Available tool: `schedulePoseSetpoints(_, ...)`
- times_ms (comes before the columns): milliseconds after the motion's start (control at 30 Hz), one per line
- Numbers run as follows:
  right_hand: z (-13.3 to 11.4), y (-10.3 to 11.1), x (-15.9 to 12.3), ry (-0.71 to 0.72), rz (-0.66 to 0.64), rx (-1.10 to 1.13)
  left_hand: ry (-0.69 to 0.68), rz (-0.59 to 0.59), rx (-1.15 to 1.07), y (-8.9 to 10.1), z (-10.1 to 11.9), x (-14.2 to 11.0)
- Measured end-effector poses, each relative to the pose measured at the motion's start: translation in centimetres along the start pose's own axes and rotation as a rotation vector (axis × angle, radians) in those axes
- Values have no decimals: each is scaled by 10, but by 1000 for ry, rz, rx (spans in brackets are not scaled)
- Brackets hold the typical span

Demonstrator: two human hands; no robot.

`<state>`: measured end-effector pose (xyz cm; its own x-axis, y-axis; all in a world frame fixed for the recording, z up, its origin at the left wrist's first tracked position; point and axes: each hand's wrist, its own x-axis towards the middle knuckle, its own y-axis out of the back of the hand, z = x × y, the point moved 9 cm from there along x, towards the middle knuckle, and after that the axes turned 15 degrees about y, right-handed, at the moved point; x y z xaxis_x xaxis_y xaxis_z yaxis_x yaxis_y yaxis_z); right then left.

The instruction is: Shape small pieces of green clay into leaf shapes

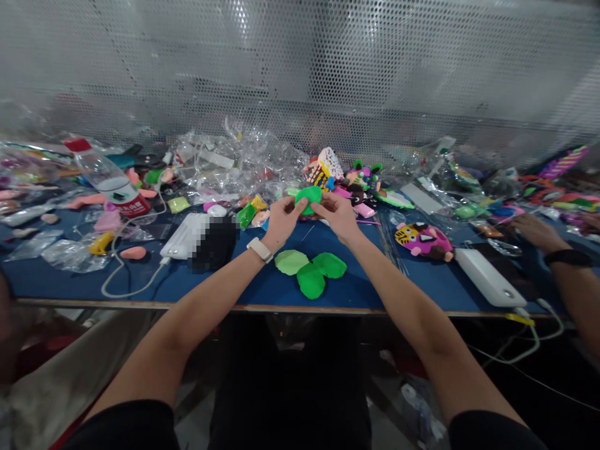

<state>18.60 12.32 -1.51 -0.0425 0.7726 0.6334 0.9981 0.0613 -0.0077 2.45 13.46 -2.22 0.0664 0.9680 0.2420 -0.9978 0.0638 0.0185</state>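
Note:
Between my two hands I hold a flat, round piece of green modelling clay up above the blue table. My left hand, with a pale watch on its wrist, pinches the disc's left edge. My right hand grips it from the right, thumb on the near face. Below them, close to the table's front edge, lie three flattened clay pieces: a pale green one, a bright green one and another bright green one. Their edges touch or overlap.
Clear plastic bags and colourful clay figures crowd the table's back. At left are a red-capped bottle and a white power bank. Rightward lie a purple-and-yellow clay figure, another power bank and another person's hand.

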Motion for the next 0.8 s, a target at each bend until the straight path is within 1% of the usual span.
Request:
schedulePoseSetpoints(67,-1,0,1,27,-11,-5,25,-2,-69,0,-4,2)
schedulePoseSetpoints(200,0,7,2,56,39,-14,85,-49,-185,-4,-12,4)
schedulePoseSetpoints(300,1,8,2,65,38,-21,90,-73,-168,-5,-14,4)
schedulePoseSetpoints(400,2,6,0,49,42,5,83,-67,-142,-2,-14,5)
schedulePoseSetpoints(533,3,-3,-4,-9,3,53,25,9,-77,4,-9,5)
schedulePoseSetpoints(633,0,-5,-4,0,0,19,13,44,-66,6,-7,3)
schedulePoseSetpoints(733,-2,-2,-3,16,15,1,33,-5,-88,0,-7,2)
schedulePoseSetpoints(800,-1,-1,-2,23,27,3,26,-33,-64,-3,-4,0)
